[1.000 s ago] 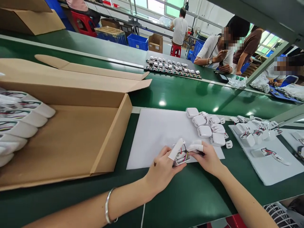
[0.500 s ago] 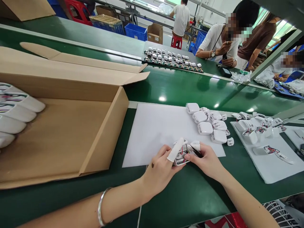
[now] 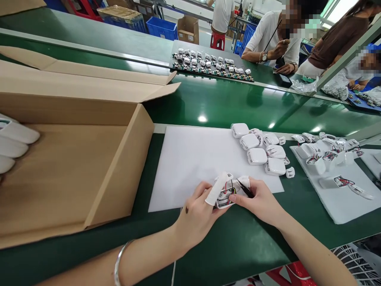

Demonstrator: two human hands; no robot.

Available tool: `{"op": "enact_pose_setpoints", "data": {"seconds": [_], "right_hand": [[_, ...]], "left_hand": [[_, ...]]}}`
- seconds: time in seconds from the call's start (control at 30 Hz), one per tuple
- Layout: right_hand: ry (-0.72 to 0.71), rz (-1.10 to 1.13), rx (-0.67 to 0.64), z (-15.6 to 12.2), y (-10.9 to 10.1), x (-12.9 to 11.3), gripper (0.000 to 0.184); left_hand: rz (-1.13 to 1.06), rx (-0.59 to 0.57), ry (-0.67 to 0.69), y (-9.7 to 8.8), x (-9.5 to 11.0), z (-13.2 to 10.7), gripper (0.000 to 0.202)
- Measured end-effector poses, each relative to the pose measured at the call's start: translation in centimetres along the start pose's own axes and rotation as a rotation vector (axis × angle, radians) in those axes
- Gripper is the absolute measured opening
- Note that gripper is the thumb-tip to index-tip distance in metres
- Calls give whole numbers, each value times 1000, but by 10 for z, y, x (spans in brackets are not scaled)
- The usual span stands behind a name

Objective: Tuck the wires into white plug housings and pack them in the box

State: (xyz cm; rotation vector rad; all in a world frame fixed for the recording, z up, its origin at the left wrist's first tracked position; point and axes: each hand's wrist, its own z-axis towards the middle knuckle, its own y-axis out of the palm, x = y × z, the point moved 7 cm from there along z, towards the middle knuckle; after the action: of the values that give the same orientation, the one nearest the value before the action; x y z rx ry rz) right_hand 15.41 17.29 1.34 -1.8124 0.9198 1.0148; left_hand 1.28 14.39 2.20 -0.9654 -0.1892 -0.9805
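Observation:
My left hand [image 3: 198, 212] is closed around a small white plastic housing [image 3: 222, 203], whose open side shows red, black and yellow wires. A white finger cot covers its index finger. Between the thumb and fingers of my right hand [image 3: 258, 198] are black tweezers [image 3: 246, 190], their tip pointing into the housing. My right index finger also wears a white cot. Both hands are just above the near edge of a white sheet [image 3: 184, 167]. Several closed white housings [image 3: 256, 156] lie beyond my hands on and beside that sheet.
An open cardboard box [image 3: 119, 174] holding white shells [image 3: 18, 133] stands at left. To the right, another white sheet [image 3: 333, 206] carries wired housings [image 3: 330, 157]. Across the green bench, a board tray [image 3: 178, 67] lies near a seated co-worker [image 3: 268, 35].
The view has shifted slightly, so the cardboard box sits further left. My hands keep the same hold on the housing and tweezers, with only slight movement.

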Motion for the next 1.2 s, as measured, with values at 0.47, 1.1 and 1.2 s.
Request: {"op": "enact_pose_setpoints", "data": {"seconds": [0.47,1.1,1.2], "right_hand": [[-60,125,9,4,1,4,31],[2,166,-62,5,1,3,36],[43,261,8,3,-7,6,35]], "left_hand": [[-209,-51,61,-8,5,-2,55],[-186,-232,-9,4,-5,-5,20],[-167,-211,39,2,0,0,21]]}}
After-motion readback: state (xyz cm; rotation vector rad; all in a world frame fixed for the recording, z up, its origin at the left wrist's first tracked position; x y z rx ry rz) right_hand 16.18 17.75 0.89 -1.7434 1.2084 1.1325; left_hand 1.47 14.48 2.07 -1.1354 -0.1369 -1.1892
